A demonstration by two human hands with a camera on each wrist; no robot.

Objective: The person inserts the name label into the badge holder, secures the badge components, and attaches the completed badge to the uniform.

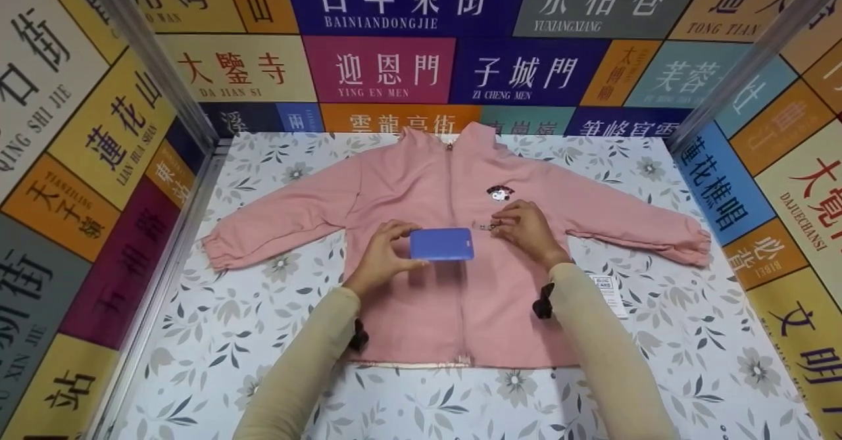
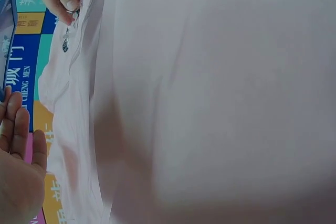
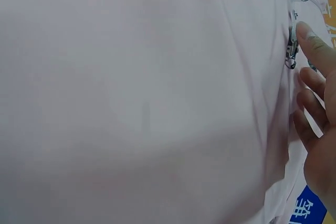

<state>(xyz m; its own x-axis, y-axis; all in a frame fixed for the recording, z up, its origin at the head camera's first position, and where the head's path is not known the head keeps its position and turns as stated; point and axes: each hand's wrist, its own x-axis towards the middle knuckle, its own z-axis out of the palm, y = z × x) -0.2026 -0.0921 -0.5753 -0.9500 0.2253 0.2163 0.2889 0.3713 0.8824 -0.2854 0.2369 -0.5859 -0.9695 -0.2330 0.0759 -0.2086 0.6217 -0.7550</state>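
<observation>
A pink zip-up jacket (image 1: 408, 190) lies spread out flat, sleeves out to both sides, with a small cartoon patch (image 1: 500, 193) on its chest. Above its middle, my left hand (image 1: 385, 256) grips a blue rectangular card holder (image 1: 442, 244) by its left end, thumb below and fingers above. In the left wrist view only the edge of the card holder (image 2: 6, 30) shows. My right hand (image 1: 529, 233) pinches a small metal badge clip with a clear strap (image 3: 292, 40) over the jacket's chest, below the patch. The clip and the card holder are apart.
A white printed card (image 1: 610, 295) lies beside the jacket's right edge, partly under the right forearm. The flower-patterned tabletop (image 1: 263, 335) is bounded by colourful sign-covered panels (image 1: 378, 68) at the back and both sides, with metal posts (image 1: 158, 52) at the corners.
</observation>
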